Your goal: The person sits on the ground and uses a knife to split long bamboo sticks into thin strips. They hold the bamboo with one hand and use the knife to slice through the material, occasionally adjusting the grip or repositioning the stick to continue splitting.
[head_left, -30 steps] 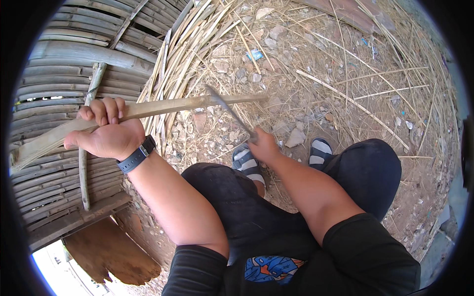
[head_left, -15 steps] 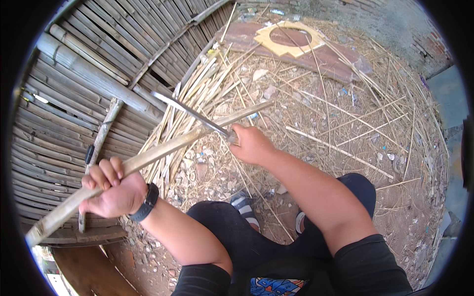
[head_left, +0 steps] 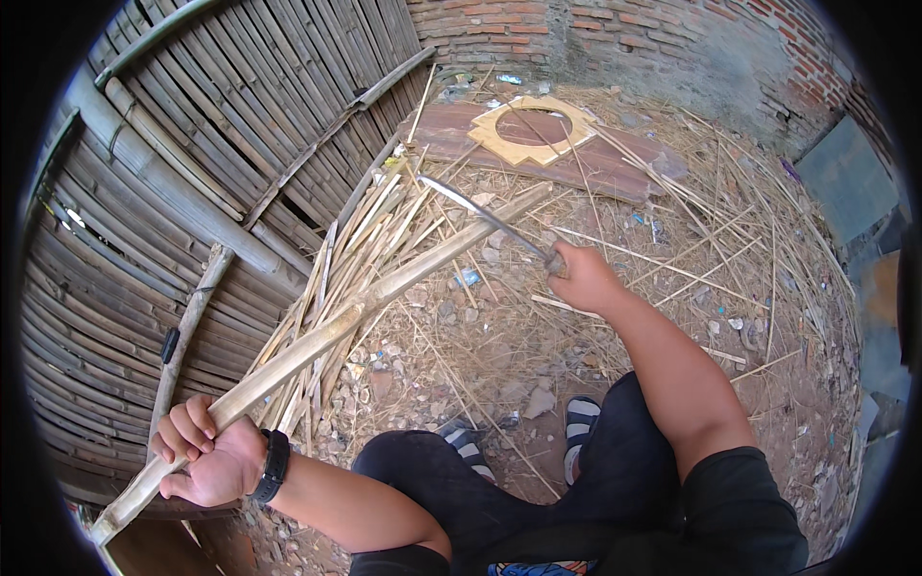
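A long, pale bamboo strip (head_left: pixel 322 336) slants from the lower left up toward the far middle. My left hand (head_left: pixel 213 451), with a dark watch on its wrist, is wrapped round the strip near its lower end. In my right hand (head_left: pixel 583 276) is the handle of a sickle (head_left: pixel 509 230), whose curved metal blade points to the far left. The blade lies across the strip near its far end and appears to touch it. Most of the sickle's handle is hidden by my fingers.
Along the left stands a bamboo slat wall (head_left: pixel 115 317), with a pole (head_left: pixel 192 331) leaning on it. Split bamboo strips (head_left: pixel 360 235) lie heaped beside it. Farther off, a brown board (head_left: pixel 437 130) carries a yellow frame (head_left: pixel 490 144). A brick wall (head_left: pixel 653 43) closes the back.
The sickle has moved along the strip toward its far end, away from my left hand. My view has tilted up, showing more of the brick wall.
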The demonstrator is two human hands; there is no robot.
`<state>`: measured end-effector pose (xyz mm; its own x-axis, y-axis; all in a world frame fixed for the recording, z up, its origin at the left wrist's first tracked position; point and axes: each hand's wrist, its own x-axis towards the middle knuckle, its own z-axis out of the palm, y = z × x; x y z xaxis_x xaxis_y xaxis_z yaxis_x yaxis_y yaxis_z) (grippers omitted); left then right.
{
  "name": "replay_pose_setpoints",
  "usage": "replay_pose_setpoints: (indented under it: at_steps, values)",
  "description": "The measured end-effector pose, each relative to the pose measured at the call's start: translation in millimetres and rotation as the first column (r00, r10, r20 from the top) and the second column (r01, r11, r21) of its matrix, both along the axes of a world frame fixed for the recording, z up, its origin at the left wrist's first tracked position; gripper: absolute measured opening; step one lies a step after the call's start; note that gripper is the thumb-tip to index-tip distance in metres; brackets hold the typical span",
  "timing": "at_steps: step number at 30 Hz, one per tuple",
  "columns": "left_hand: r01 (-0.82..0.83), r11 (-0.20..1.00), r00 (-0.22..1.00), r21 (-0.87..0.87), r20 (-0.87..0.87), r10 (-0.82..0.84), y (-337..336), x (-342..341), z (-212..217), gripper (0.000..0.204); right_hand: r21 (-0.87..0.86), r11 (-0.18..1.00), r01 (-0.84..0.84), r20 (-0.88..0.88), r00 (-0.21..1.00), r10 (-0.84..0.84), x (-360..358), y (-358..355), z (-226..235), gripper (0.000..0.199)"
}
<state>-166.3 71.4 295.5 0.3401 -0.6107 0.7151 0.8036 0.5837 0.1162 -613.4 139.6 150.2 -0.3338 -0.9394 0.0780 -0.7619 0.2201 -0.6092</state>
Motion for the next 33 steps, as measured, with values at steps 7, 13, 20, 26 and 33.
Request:
replay_pose_setpoints:
  at_steps: [7, 13, 20, 26, 33]
  values:
    - [0.008, 0.998, 0.999, -0.067, 0.047, -0.004, 13.1, 3.6, 6.4, 0.060, -0.065, 0.975, -0.213, 0.048, 0.975, 0.216, -24.0, -14.4, -17.2, 0.034]
    - [0.029, 0.984, 0.998, -0.176, 0.068, -0.017, 25.2, 0.1, 14.2, 0.061, 0.068, 0.993, 0.099, 0.216, 0.970, -0.111, -36.8, 1.6, 0.1, 0.034]
    - [0.046, 0.996, 0.994, -0.076, 0.102, -0.038, 24.9, -8.5, 14.0, 0.071, 0.036, 0.939, -0.342, 0.079, 0.938, 0.338, 16.1, -3.0, 19.2, 0.032]
    - [0.109, 0.978, 0.990, -0.177, 0.104, -0.091, 32.5, -3.7, 15.4, 0.054, 0.223, 0.970, 0.092, 0.274, 0.949, -0.153, -58.0, 1.5, -3.0, 0.034]
    - [0.033, 0.991, 0.995, -0.127, 0.095, -0.021, 27.0, -8.2, 16.5, 0.051, -0.003, 0.932, -0.362, 0.055, 0.931, 0.362, 16.6, 0.1, 25.3, 0.032]
